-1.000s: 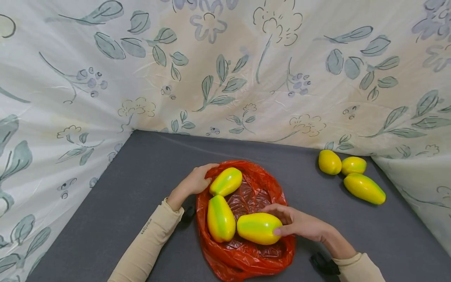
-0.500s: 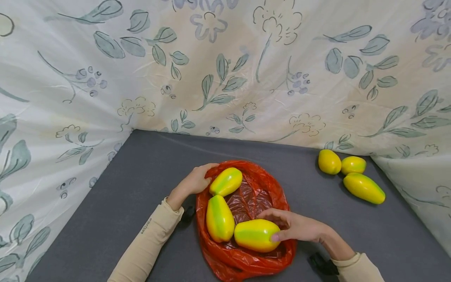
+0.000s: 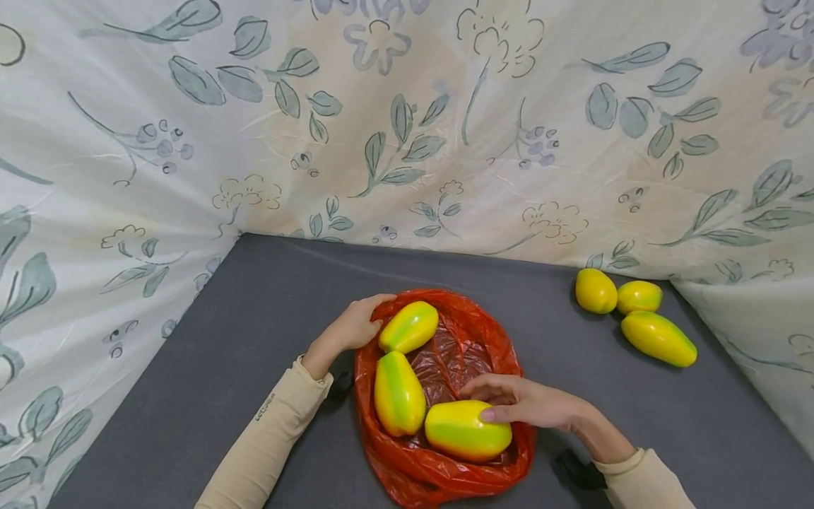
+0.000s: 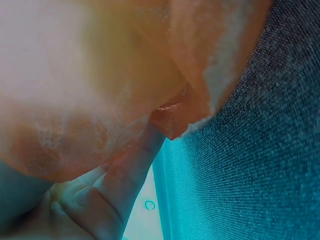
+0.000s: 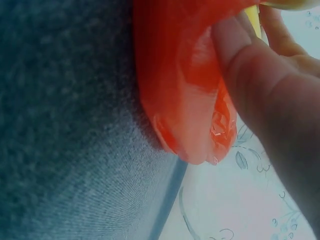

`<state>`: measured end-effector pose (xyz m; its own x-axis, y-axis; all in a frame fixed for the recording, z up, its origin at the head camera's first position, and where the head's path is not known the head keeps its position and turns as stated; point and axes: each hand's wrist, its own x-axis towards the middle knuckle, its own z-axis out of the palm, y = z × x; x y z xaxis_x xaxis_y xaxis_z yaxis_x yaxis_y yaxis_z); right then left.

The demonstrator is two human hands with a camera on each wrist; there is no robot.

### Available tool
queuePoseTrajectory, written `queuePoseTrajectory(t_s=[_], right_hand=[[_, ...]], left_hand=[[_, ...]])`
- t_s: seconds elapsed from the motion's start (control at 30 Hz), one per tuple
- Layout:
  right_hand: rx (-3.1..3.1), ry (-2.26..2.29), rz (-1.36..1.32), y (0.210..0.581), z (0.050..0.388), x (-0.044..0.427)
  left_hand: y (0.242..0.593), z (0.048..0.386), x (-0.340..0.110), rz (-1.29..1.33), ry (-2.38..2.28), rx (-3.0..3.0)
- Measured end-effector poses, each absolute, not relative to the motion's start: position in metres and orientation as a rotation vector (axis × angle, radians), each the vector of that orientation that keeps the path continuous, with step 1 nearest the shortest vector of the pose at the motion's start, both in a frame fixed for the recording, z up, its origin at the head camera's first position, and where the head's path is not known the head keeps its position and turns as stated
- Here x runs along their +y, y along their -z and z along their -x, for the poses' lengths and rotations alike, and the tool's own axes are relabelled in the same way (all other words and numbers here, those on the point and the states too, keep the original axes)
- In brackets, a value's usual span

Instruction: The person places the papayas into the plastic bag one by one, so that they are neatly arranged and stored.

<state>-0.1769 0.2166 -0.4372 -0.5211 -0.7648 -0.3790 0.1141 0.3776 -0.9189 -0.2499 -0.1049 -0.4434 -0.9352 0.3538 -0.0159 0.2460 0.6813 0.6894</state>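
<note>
A red plastic bag (image 3: 502, 339), its mouth spread wide, rests on the dark grey cloth. Inside it lie three glossy yellow-green papayas: one at the upper left (image 3: 409, 327), one at the left (image 3: 399, 394) and one at the lower right (image 3: 468, 433). My left hand (image 3: 350, 325) grips the bag's rim at its upper left; its fingertips are hidden by plastic. My right hand (image 3: 540, 404) reaches over the right rim. Its thumb touches the top of the lower right papaya, while the fingers extend loosely beyond it, apart from the fruit.
Three more papayas stand grouped at the back right: one upright (image 3: 596, 290), a small one (image 3: 639, 297) and a long one lying down (image 3: 659, 339). Floral cloth walls (image 3: 407, 141) enclose the grey surface (image 3: 280, 283) at the back and sides.
The lower right papaya has shifted down toward the near rim and turned slightly. My right thumb has slid from its end onto its top. The left hand stays put.
</note>
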Motion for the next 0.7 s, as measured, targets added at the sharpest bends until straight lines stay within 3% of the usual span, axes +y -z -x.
queuePoseTrajectory(t_s=[0.7], right_hand=[[1.652, 1.311, 0.646, 0.4386, 0.1748, 0.2102]], left_hand=[[0.4450, 0.2495, -0.1040, -0.491, -1.079, 2.751]])
